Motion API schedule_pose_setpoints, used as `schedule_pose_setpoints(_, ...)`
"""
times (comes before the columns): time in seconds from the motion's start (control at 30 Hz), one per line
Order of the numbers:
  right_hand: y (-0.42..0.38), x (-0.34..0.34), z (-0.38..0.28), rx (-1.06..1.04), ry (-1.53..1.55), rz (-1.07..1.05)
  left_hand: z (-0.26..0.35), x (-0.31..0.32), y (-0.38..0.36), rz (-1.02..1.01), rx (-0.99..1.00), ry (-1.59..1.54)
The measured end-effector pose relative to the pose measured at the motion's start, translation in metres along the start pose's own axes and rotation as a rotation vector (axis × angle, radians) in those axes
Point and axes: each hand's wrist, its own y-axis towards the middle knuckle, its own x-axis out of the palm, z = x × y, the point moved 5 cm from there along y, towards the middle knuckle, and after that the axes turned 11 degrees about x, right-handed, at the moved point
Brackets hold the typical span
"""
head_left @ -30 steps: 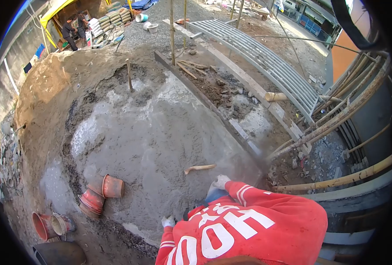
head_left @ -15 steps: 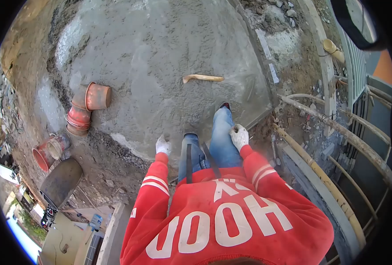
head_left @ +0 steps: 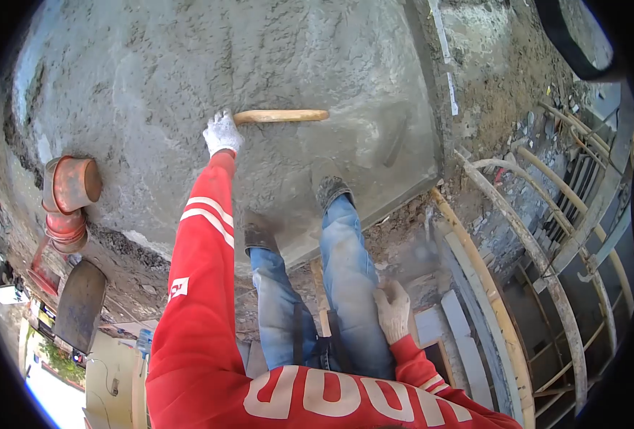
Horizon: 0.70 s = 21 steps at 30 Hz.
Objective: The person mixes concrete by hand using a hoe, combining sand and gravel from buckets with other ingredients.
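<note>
My left hand (head_left: 223,134), in a white glove, reaches far forward over the wet concrete (head_left: 295,64). Its fingers are closed at the left end of a pale, slightly curved wooden handle (head_left: 281,116), which lies crosswise low over the grey surface. The hand hides that end of the handle. My right hand (head_left: 393,309), also gloved, rests on my right thigh with its fingers laid against the jeans (head_left: 349,243), holding nothing. Both boots (head_left: 333,191) stand on the concrete near its lower edge.
Orange pipe fittings (head_left: 74,184) lie to the left beside the slab, with a dark wheelbarrow tray (head_left: 81,304) below them. Wooden poles (head_left: 524,229) and boards (head_left: 474,307) run along the right. Rubble (head_left: 474,204) covers the ground beyond the slab's right edge.
My body has bent forward. My left hand has gone from beside my knee out to the wooden handle and closed on its left end. The right hand stays at my right leg.
</note>
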Motion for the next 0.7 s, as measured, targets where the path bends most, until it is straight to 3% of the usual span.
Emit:
schedule_pose_setpoints(0.13, 0.018, -0.007, 0.002, 0.012, -0.108, 0.001, -0.004, 0.033, 0.02, -0.046, 0.016, 0.017)
schedule_pose_setpoints(0.2, 0.029, -0.004, -0.002, 0.038, -0.105, -0.015, -0.007, 0.043, 0.019, -0.232, -0.039, -0.07)
schedule_pose_setpoints(0.3, 0.053, 0.004, -0.022, -0.12, -0.144, 0.08, 0.004, 0.026, -0.016, -0.319, 0.059, -0.132)
schedule_pose_setpoints(0.37, 0.069, 0.018, -0.049, -0.127, -0.072, 0.089, 0.033, -0.027, -0.064, -0.45, 0.173, -0.278)
schedule_pose_setpoints(0.43, 0.11, 0.041, -0.056, -0.224, -0.041, 0.067, 0.082, -0.095, -0.112, -0.648, 0.113, -0.684)
schedule_pose_setpoints(0.5, 0.151, 0.064, -0.076, 0.007, 0.239, -0.067, 0.114, -0.088, -0.15, -0.658, 0.045, -1.043)
schedule_pose_setpoints(0.53, 0.168, 0.071, -0.095, 0.147, 0.33, -0.147, 0.128, -0.062, -0.171, -0.717, -0.167, -1.376)
schedule_pose_setpoints(0.57, 0.186, 0.075, -0.113, 0.281, 0.42, -0.226, 0.151, -0.077, -0.178, -0.69, -0.208, -1.597)
schedule_pose_setpoints(0.63, 0.233, 0.092, -0.127, 0.346, 0.708, -0.389, 0.192, -0.139, -0.18, -0.786, -0.398, -1.732)
schedule_pose_setpoints(0.67, 0.254, 0.098, -0.132, 0.339, 0.708, -0.386, 0.207, -0.097, -0.186, -0.894, -0.389, -1.897)
schedule_pose_setpoints(0.7, 0.273, 0.104, -0.137, 0.344, 0.78, -0.391, 0.226, -0.113, -0.195, -0.8, -0.359, -1.781)
